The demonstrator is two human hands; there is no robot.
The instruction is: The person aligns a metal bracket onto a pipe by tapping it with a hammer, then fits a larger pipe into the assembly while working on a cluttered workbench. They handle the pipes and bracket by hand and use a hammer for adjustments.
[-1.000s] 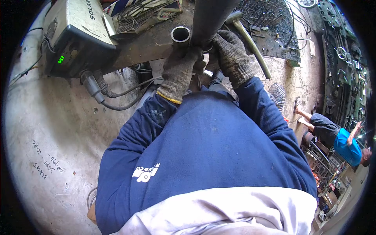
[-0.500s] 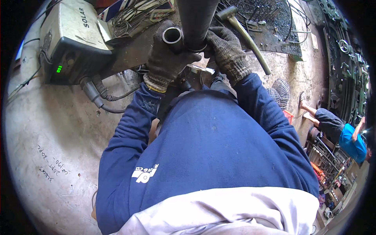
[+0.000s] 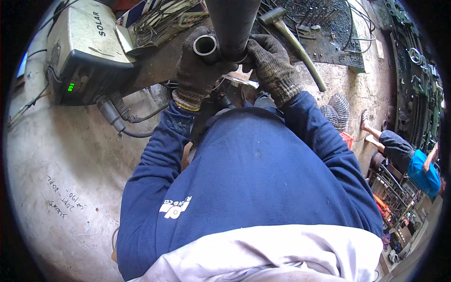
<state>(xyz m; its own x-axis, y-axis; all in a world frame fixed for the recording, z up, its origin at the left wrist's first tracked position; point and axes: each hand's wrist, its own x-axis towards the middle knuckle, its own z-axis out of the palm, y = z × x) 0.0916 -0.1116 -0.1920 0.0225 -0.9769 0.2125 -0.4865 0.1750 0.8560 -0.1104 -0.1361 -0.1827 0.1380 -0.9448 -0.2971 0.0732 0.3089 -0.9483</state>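
Both of my hands wear dark knitted work gloves and meet at the top middle. My left hand is closed round a short piece of metal pipe, its open end facing up. That piece sits against the left side of a large dark pipe, which comes in from the top edge. On the other side, my right hand has its fingers curled and pressed against the large pipe near its lower end. My gloves partly hide where the two pipes meet.
A hammer lies on the workbench to the right. A power unit with a green display and thick cable stands left, near coiled wires. A wire fan guard and another person are farther right.
The short pipe piece has shifted very slightly down and left with my left hand, whose thumb shows less. My right hand stays against the large pipe.
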